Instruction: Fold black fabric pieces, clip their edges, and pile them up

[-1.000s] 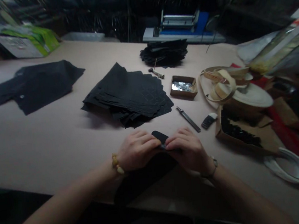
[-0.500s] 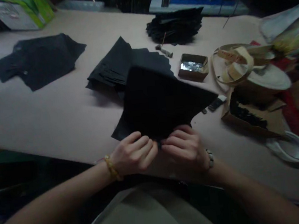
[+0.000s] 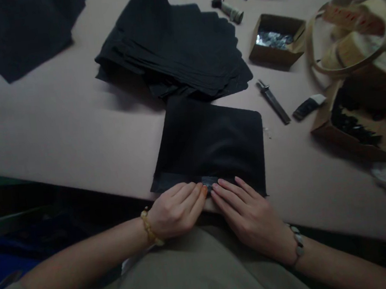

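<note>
Left hand (image 3: 177,210) and right hand (image 3: 252,216) had fingertips nearly meeting, pressed down on a small glossy patch (image 3: 209,179) at the near edge of the black panel (image 3: 213,138); thumbs hidden, couldn't tell if either hand was clamped from below; panel lay flat at the table (image 3: 75,143) edge, in front of the torso.

Progress, my read: patch in position, pressing underway; band left of it lay flat, right end covered by fingers; couldn't tell if bonded.

Panel stack (image 3: 176,49) crowded the far edge, touching or overlapping unclear; metal tool (image 3: 274,103) lay off to the right; small carton (image 3: 271,58) of shiny bits beyond it; larger carton (image 3: 322,126) farther right.
</note>
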`<state>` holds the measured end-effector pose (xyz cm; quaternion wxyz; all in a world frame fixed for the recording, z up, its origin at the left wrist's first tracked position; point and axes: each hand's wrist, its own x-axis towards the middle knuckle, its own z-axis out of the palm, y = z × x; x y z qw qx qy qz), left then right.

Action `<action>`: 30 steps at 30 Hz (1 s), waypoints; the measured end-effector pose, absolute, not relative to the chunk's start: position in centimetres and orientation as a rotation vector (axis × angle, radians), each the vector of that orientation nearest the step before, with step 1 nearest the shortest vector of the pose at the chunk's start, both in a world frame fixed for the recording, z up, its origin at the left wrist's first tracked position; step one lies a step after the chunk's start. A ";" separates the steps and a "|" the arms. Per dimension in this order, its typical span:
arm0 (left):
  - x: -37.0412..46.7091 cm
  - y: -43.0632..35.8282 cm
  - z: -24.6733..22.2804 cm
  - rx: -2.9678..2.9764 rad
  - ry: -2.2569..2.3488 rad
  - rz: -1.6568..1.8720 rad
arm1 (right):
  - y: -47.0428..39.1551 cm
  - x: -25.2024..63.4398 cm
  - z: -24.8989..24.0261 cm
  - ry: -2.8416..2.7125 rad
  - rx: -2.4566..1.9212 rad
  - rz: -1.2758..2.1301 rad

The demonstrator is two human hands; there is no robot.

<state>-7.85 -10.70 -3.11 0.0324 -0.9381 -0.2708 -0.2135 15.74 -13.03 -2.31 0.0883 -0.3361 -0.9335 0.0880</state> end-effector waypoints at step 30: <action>-6.5 -10.0 -3.6 -3.033 -1.769 -0.780 | 8.2 23.1 -0.5 -2.032 -2.103 0.148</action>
